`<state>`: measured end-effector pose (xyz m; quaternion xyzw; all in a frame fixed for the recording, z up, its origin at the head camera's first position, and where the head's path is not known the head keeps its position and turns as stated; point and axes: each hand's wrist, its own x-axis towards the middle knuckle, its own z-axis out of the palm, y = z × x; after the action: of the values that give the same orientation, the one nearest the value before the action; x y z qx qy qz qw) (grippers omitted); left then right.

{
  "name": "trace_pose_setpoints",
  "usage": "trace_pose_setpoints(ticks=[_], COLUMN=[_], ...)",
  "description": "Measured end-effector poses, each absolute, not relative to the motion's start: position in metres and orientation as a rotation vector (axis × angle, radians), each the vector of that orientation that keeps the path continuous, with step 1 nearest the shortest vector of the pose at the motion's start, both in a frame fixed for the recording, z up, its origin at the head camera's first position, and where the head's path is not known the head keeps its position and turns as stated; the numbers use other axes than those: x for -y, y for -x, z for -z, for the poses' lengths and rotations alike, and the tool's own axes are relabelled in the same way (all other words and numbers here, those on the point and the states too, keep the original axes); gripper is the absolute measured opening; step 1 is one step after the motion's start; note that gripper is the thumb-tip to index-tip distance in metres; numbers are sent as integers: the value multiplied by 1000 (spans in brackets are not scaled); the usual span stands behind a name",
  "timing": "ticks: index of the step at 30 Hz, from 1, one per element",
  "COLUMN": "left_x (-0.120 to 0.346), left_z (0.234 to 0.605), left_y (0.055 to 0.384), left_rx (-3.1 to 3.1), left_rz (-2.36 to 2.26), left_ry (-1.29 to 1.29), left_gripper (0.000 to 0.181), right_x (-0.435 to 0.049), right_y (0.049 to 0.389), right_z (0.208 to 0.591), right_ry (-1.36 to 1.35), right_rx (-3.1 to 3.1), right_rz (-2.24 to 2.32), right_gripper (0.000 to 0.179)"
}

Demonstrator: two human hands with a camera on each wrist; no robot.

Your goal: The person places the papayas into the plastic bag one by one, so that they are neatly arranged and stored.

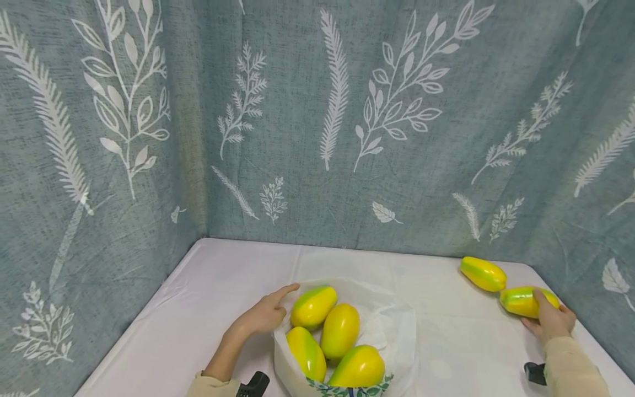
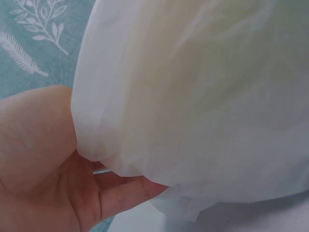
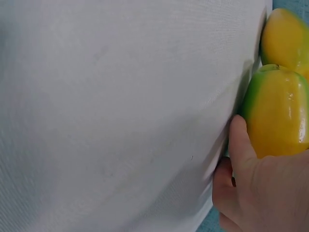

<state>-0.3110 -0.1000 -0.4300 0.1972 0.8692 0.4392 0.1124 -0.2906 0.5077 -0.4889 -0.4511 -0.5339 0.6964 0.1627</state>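
My right hand [image 1: 554, 321] grips a yellow-green papaya [image 1: 520, 301] lying at the table's right side. In the right wrist view, a finger rests along the side of this papaya [image 3: 277, 111], and the hand covers its near end. A second papaya [image 1: 483, 274] lies just beyond it. My left hand [image 1: 260, 315] holds the left rim of a white plastic bag [image 1: 402, 331], its index finger stretched along the edge. The left wrist view shows the bag's thin wall [image 2: 193, 135] over the curled fingers. Several papayas [image 1: 340, 331] sit inside the opened bag.
A white cloth covers the table [image 1: 233, 264]. Behind and at both sides hangs a blue-green curtain [image 1: 297, 110] with white leaf prints, close to the table's edges. The bag's front carries a green leaf print [image 1: 322, 389].
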Motion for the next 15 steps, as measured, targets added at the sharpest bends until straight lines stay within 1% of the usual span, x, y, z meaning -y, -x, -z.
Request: trace_pose_setpoints(ticks=[2, 5, 10, 15], left_x=[100, 100, 100, 101], left_z=[430, 431, 431, 430], left_y=[311, 311, 310, 310], left_rx=[-2552, -2549, -2534, -2532], left_rz=[-1294, -1300, -1305, -1305], left_ry=[-579, -578, -576, -593], left_gripper=[58, 59, 58, 57], right_x=[-513, -509, -485, -461], right_y=[293, 290, 274, 259], right_z=[493, 487, 462, 438], right_ry=[1293, 1297, 1320, 1293], right_rx=[1522, 1506, 1502, 1452], right_rz=[-1976, -1983, -2008, -2062], right_gripper=[112, 109, 103, 102])
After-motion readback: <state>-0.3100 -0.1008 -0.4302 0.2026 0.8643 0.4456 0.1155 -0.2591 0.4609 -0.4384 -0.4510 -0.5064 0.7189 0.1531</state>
